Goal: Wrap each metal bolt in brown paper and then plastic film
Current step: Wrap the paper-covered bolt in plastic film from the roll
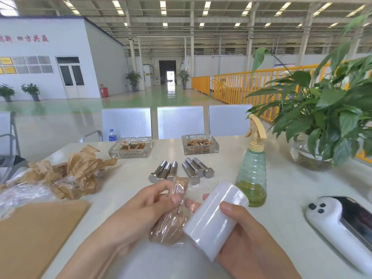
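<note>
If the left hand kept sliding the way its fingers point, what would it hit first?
Probably the roll of plastic film in the right hand: the left hand, pinching the wrapped bolt, points rightward toward it. Depth is uncertain.

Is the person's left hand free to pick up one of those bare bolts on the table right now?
Probably not yet. The left hand is gripping the paper-wrapped bolt that is being covered in film, and the right hand holds the film roll. The bare bolts lie just beyond with nothing blocking them.

Premises: large industrial hall. Steel-framed roof [191,21] with strip lighting, glossy green floor [171,97], yellow safety railings [237,85]. Perforated metal seating [180,121] noted.
</note>
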Demonstrator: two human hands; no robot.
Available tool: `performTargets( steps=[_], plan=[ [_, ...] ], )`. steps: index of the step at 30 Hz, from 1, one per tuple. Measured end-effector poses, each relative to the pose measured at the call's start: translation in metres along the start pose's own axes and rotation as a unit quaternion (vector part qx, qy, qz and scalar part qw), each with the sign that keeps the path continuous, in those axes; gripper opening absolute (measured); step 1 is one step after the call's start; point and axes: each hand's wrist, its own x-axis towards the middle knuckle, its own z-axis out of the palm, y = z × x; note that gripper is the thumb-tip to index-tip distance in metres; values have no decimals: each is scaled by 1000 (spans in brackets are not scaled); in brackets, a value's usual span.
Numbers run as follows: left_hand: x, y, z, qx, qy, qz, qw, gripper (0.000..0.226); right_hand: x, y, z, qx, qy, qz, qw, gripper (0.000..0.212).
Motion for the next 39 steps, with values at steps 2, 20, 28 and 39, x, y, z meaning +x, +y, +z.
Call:
performTargets(
  steps=[2,20,28,39],
  plan=[
    [4,-4,3,114,58,67,990,11,1,0,-3,10,5,-1,1000,75],
    [11,-6,22,107,180,88,974,37,-5,3,7,9,-32,22,999,59],
    [15,-12,27,111,214,95,966,32,-5,6,14,-20,24,37,999,75],
    [15,-15,26,235,279,157,918,25,-20,-7,47,-307,156,-78,936,37]
  ],
)
